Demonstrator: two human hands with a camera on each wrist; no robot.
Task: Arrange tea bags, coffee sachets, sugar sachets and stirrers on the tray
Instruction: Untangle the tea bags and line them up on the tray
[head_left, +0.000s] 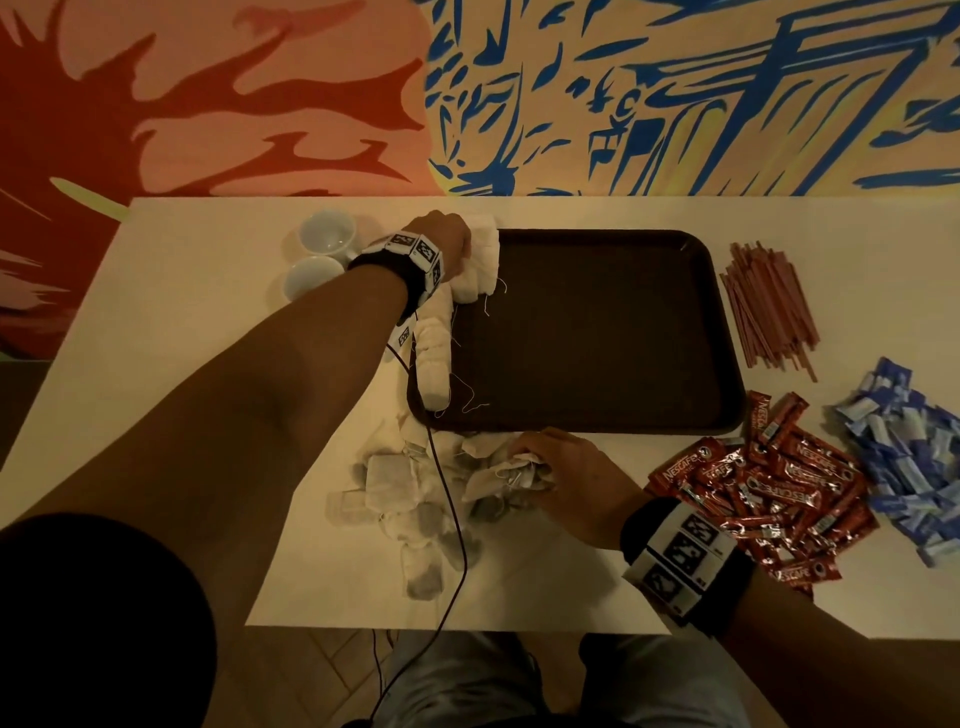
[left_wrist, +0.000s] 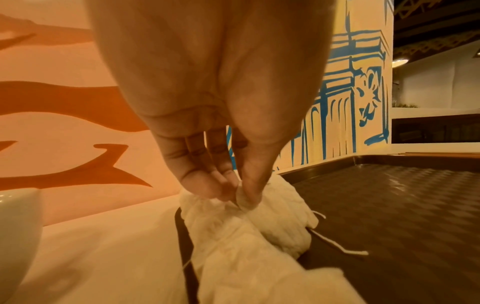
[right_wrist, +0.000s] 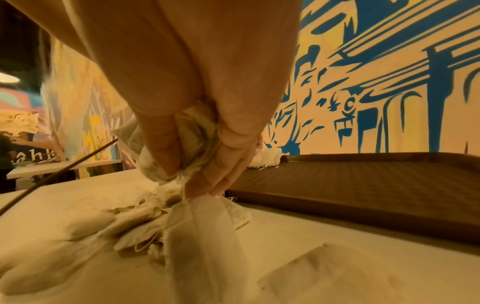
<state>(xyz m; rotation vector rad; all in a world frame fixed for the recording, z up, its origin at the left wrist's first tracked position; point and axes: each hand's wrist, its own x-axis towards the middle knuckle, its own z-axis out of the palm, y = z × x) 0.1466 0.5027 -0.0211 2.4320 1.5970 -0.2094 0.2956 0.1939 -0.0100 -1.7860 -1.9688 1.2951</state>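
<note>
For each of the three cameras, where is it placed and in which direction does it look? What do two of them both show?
Head: looks down on the table; both forearms, left hand, right hand show.
Left wrist: looks along the hand at fingers pinching tea bags at the tray's edge.
Right wrist: looks along the hand gripping loose bags.
Shared: tray, mural wall.

- Tray (head_left: 597, 332): dark brown, with a fine checked texture on its floor
- Tea bags (head_left: 441, 332) lined along its left edge: white, with pale strings
- Loose tea bags (head_left: 400, 488) on the table: off-white with grey-dark filling showing through
- Coffee sachets (head_left: 763, 483): red with white lettering
- Sugar sachets (head_left: 904, 457): blue and white
- Stirrers (head_left: 769, 306): reddish brown
- Cups (head_left: 327, 234): white
- Table (head_left: 208, 291): cream
- Wall (head_left: 675, 93): orange-red shapes on the left, blue strokes on yellow on the right
- Wristbands (head_left: 680, 561): black with white and black square markers
</note>
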